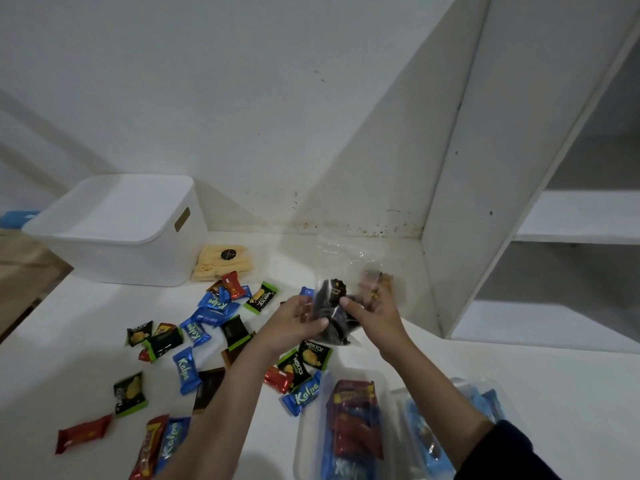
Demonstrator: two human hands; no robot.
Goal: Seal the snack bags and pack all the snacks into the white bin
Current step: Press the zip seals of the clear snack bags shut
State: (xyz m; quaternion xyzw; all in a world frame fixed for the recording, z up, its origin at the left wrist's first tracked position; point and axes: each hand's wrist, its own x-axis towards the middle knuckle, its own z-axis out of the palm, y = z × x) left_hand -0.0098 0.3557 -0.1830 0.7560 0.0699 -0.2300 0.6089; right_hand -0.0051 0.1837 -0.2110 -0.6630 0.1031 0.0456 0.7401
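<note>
Item: clear snack bag of dark biscuits, pinched between my left hand and right hand above the table, mouth pointing away; white bin far left, left hand nearer.

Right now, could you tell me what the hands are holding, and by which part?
Both hands hold one clear bag of dark snacks: left hand on its left side, right hand on its right.

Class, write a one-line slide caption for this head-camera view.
Both hands, left hand and right hand, hold a clear bag of dark snacks above scattered wrapped snacks, the lidded white bin behind.
</note>
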